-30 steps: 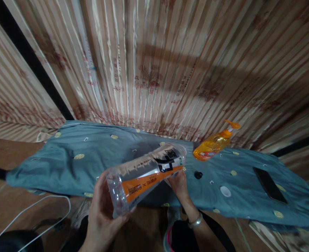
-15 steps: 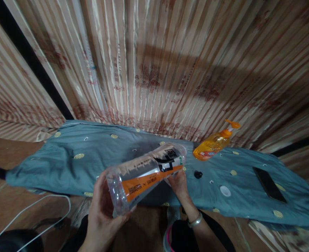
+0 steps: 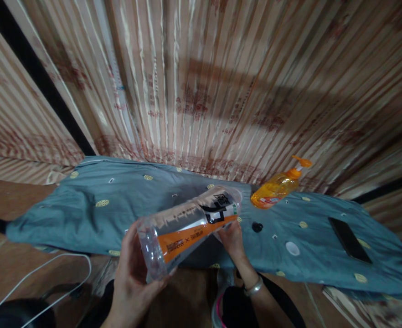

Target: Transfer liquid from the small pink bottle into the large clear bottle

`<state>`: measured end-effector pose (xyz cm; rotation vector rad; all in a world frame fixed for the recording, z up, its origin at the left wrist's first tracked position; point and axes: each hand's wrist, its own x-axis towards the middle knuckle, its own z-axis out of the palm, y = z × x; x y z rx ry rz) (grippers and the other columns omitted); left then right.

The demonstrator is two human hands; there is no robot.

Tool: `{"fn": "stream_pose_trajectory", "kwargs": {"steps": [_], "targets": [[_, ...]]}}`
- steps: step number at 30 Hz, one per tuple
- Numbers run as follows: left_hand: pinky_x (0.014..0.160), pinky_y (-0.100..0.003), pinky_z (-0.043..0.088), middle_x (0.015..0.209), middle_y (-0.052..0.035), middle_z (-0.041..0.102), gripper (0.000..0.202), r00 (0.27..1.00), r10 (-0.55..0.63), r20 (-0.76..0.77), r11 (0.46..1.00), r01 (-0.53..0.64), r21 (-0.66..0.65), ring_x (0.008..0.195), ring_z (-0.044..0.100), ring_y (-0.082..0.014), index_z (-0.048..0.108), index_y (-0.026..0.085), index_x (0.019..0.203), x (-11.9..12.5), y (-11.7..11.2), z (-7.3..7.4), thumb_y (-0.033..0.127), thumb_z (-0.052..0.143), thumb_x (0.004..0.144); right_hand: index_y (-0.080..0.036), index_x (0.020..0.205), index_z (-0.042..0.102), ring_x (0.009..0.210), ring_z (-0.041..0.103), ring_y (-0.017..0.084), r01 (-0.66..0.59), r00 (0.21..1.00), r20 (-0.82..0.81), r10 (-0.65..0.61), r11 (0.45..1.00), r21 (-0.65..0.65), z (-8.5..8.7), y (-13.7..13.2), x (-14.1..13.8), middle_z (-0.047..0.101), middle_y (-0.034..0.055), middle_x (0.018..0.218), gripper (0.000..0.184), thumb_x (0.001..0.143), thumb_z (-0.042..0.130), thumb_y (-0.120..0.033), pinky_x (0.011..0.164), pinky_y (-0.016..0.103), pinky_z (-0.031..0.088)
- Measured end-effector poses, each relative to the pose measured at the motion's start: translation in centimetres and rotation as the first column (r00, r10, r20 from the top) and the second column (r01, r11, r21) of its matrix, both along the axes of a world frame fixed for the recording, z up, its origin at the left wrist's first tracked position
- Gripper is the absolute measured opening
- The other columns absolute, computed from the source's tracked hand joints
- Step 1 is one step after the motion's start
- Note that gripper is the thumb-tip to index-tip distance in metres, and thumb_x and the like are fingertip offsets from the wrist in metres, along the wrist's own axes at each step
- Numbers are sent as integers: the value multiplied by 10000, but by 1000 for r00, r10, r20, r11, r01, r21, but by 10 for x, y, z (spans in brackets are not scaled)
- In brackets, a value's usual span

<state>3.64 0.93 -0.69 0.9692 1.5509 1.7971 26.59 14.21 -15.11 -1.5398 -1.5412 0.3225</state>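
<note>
1. On the floor off the cloth's left edge: one white cable (image 3: 43, 269), looped.
2. Above the near edge of the blue-grey cloth (image 3: 85, 214): left hand (image 3: 132, 278) wrapped round the base of one clear bottle (image 3: 187, 228) with an orange label. Fingers closed on it. Bottle held clear of the cloth, tilted up and away toward the far edge.
3. Right hand (image 3: 233, 239) tucked under the bottle's far end, close by the label. Fingers half hidden, so grip or mere support impossible to tell. One silver bracelet (image 3: 254, 287) at that wrist.
4. Next to nothing changed over the last second: same tilt, same hold, both hands in place. By the look of it, handling of the bottle paused rather than moving on.
5. Lying on the cloth right of the hands: one small black cap (image 3: 256, 226) and one white round disc (image 3: 292, 248). By the far edge, one orange pump bottle (image 3: 278, 187). Toward the right edge, one dark phone (image 3: 349, 239).
</note>
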Motion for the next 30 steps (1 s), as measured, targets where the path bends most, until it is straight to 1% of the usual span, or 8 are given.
{"fn": "stream_pose_trajectory", "kwargs": {"steps": [5,11,16,18,20,23,27,30], "targets": [[983,-415,584,1418,-125,611,1006,1000,-14,16,1000,14,6,1297,609,-363,567,242,1379,0,0,0,357,979,468,-211,963,593,948,674,369,7,1000,-9,-7,1000,-5,-1,1,0,723,143,890,290,807,645,-451,910,620,530],[969,-393,592,1372,-120,648,933,999,-29,36,998,28,48,1255,648,-333,573,239,1371,1,1,-1,306,952,521,-206,967,584,941,671,381,22,1000,-21,-22,1000,-11,-3,1,1,713,166,921,368,786,651,-519,885,622,540],[925,-357,609,1320,-107,684,951,998,-59,-1,996,59,64,1209,680,-317,585,244,1348,-4,2,-3,237,966,478,-205,958,591,935,674,378,16,999,-28,-17,1000,-15,-1,1,0,709,151,885,333,787,654,-484,892,631,541],[932,-352,605,1332,-101,680,935,998,-57,-2,996,57,68,1220,675,-309,578,253,1364,-7,2,-5,259,956,509,-212,953,586,918,675,371,18,1000,-25,-18,1000,-17,-1,1,0,710,138,873,306,782,660,-455,881,631,546],[942,-351,601,1345,-95,675,923,998,-62,-30,996,64,69,1226,672,-303,572,260,1375,-9,2,-7,267,947,532,-215,971,582,933,675,365,10,1000,-20,-10,1000,-13,-2,1,1,717,137,906,294,779,659,-424,885,628,546],[925,-344,608,1329,-92,684,951,991,-84,-106,994,91,59,1207,683,-305,579,258,1361,-10,2,-8,231,959,489,-212,981,580,951,676,363,8,1000,-5,-8,1000,-13,-3,1,1,718,141,930,292,778,661,-405,897,624,544],[948,-370,601,1347,-113,667,919,999,-33,-35,998,35,54,1229,669,-315,557,236,1389,-5,1,-4,308,934,554,-204,994,584,950,682,366,9,1000,-4,-9,1000,-26,-3,1,1,716,147,932,315,784,678,-418,878,603,558],[947,-375,602,1359,-123,657,946,998,-47,-41,998,49,45,1236,663,-326,554,229,1386,-4,1,-4,287,944,526,-213,994,578,931,685,371,8,1000,-8,-9,1000,-27,-3,1,1,722,147,928,323,782,687,-431,874,606,556]]}}
